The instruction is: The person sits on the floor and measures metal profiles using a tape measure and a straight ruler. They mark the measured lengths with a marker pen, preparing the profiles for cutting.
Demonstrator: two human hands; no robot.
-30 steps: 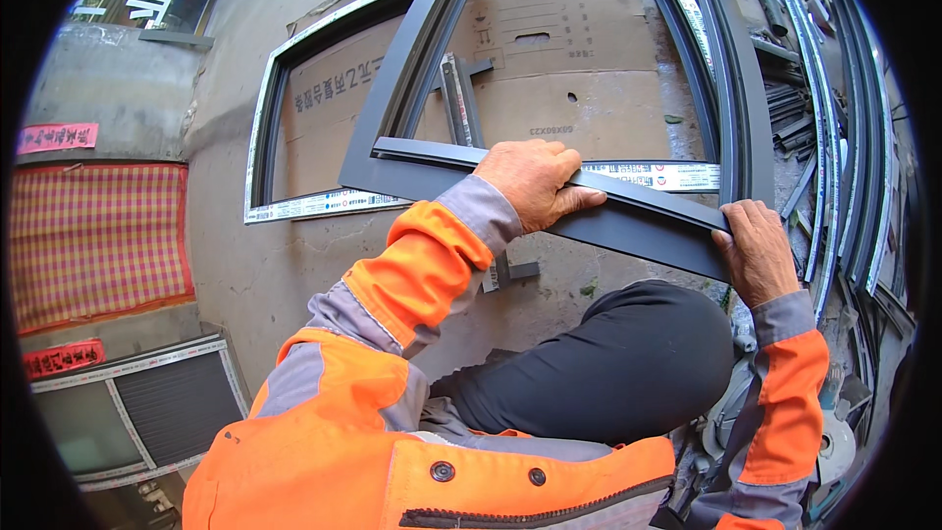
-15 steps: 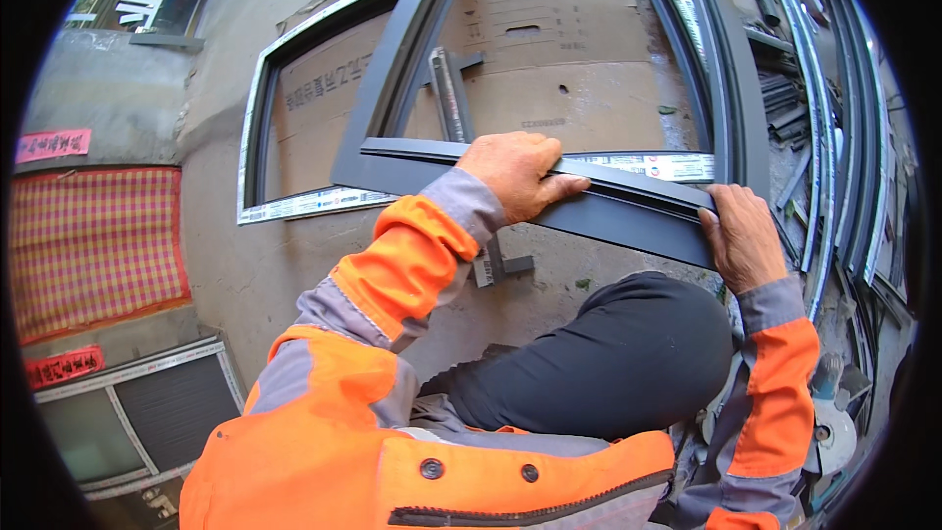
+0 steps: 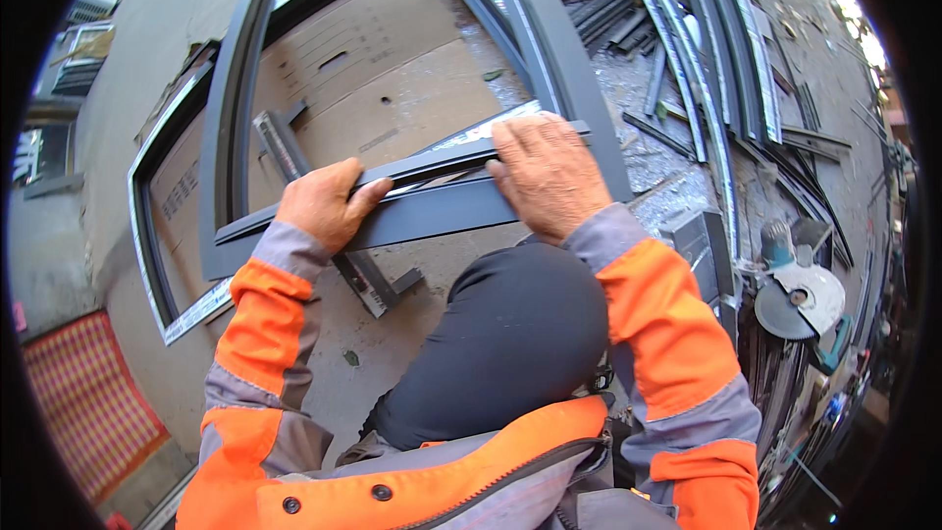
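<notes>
My left hand [image 3: 324, 204] is closed over the left part of a narrow dark grey metal strip [image 3: 446, 165], its thumb lying along the top. Nearer the strip's right end, my right hand [image 3: 549, 172] grips it with fingers over the far side and thumb on the near side. The strip runs along the inner edge of the near rail of a dark grey metal window frame [image 3: 442, 222]. A thin pale sliver shows between strip and rail, midway between my hands. My bent knee in dark trousers is just below the rail.
Under this frame lies a larger frame [image 3: 149, 236] with white film, over cardboard [image 3: 392, 69]. A bar-like stand [image 3: 368, 285] sticks out beneath the rail. Long profiles [image 3: 721, 39] and offcuts lie to the right, with a circular-bladed saw [image 3: 800, 299] near my right arm.
The view has swung to the right. My left hand has shifted left along the strip, and my right hand has moved inward from the frame's right corner. Both still grip the strip.
</notes>
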